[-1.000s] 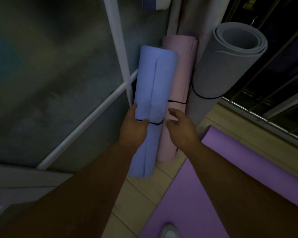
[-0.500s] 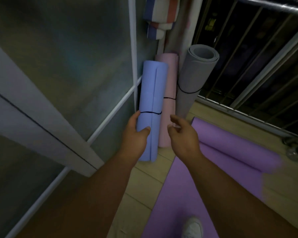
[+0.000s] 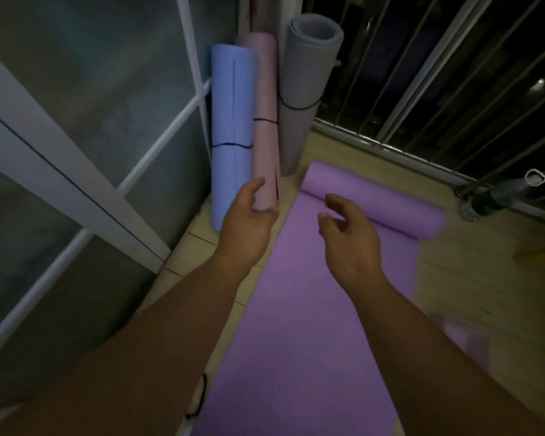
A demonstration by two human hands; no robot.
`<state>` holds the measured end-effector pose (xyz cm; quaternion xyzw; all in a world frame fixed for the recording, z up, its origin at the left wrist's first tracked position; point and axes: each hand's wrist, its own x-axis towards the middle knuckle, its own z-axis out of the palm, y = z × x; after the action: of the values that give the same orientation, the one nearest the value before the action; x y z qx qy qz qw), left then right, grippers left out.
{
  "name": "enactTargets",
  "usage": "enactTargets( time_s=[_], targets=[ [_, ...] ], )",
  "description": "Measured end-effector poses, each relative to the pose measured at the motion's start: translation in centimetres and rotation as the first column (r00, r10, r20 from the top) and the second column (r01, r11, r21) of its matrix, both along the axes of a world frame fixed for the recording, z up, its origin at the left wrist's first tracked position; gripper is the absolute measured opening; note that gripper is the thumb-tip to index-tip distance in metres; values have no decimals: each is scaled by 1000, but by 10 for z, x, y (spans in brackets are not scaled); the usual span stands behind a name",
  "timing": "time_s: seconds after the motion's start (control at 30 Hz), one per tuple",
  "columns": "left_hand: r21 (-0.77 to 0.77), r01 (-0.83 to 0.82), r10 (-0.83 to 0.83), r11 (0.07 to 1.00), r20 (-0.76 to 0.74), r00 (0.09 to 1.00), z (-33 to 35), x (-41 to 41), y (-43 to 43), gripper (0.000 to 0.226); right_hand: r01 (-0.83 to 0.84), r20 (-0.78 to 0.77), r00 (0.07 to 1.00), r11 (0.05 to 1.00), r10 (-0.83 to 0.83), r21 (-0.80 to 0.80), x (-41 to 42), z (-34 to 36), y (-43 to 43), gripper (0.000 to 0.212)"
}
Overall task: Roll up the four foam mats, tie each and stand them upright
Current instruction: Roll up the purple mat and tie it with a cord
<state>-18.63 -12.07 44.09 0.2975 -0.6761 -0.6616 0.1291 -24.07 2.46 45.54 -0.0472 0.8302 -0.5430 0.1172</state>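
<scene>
Three rolled mats stand upright in the corner, each tied with a black cord: a blue mat point(image 3: 232, 121), a pink mat point(image 3: 266, 121) and a grey mat point(image 3: 302, 89). A purple mat point(image 3: 296, 309) lies flat on the floor, its far end rolled up point(image 3: 368, 199). My left hand point(image 3: 249, 221) hovers in front of the pink and blue rolls with loosely curved fingers, holding nothing. My right hand point(image 3: 350, 237) hangs over the purple mat, fingers relaxed and empty.
A glass door with a white frame point(image 3: 85, 190) lines the left side. A metal railing point(image 3: 422, 89) closes the far right. A black cord point(image 3: 202, 398) lies by the purple mat's near left edge. Wooden floor point(image 3: 485, 294) shows to the right.
My left hand let go of the blue roll, which now stands by itself. Both hands drew back and down toward the purple mat; the view tilted down.
</scene>
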Motion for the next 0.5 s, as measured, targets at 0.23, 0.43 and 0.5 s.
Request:
enactTargets(
  time_s=[0.23, 0.43, 0.5],
  targets=[
    [-37, 30, -28, 999, 63, 998, -46, 12, 104, 52, 41, 37, 998, 999, -41, 8, 20, -68, 118, 37],
    [-13, 87, -86, 996, 67, 994, -127, 25, 168, 47, 108, 63, 992, 994, -108, 6, 46, -145, 185, 31],
    [-11, 126, -125, 992, 61, 990, -156, 26, 184, 48, 145, 73, 987, 989, -146, 15, 53, -172, 201, 30]
  ],
)
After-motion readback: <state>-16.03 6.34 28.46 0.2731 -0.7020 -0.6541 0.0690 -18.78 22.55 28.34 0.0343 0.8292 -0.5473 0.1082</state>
